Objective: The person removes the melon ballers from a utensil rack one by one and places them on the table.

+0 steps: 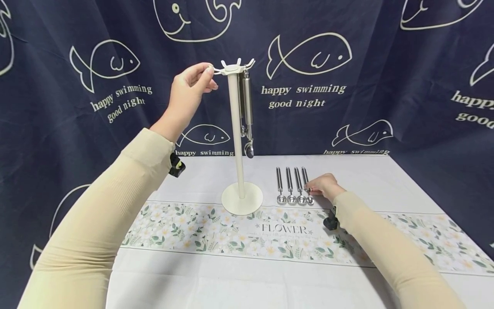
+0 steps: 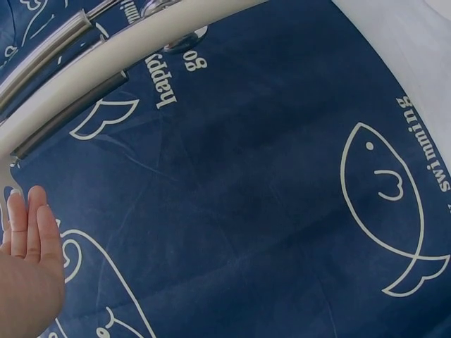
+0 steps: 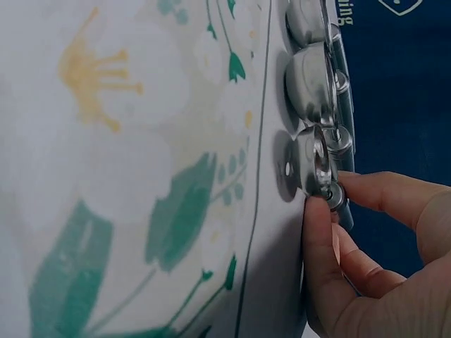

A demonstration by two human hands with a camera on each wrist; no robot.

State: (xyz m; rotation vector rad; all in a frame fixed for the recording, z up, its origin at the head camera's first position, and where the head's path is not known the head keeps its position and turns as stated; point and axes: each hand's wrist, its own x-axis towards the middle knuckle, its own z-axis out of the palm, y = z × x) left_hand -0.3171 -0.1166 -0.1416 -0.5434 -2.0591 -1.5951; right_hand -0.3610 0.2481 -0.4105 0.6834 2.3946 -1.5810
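My left hand [image 1: 191, 88] pinches one hook at the left side of a cream utensil stand's top [image 1: 233, 68]. In the left wrist view its fingers show at the lower left, near the stand's post [image 2: 120, 60]. Steel-handled utensils hang from the stand's right side, one with a small bowl [image 1: 249, 149] at its lower end. On the table several steel measuring spoons lie in a row, bowls toward me. My right hand [image 1: 326, 185] pinches the rightmost measuring spoon [image 1: 305, 175] near its neck; its round bowl [image 3: 315, 160] shows beside my fingers in the right wrist view.
The stand's round base [image 1: 242, 206] rests on the white table, left of the spoon row. A floral printed band [image 1: 185, 227] crosses the cloth in front. Behind the table hangs a dark blue curtain [image 1: 247, 25] with fish drawings.
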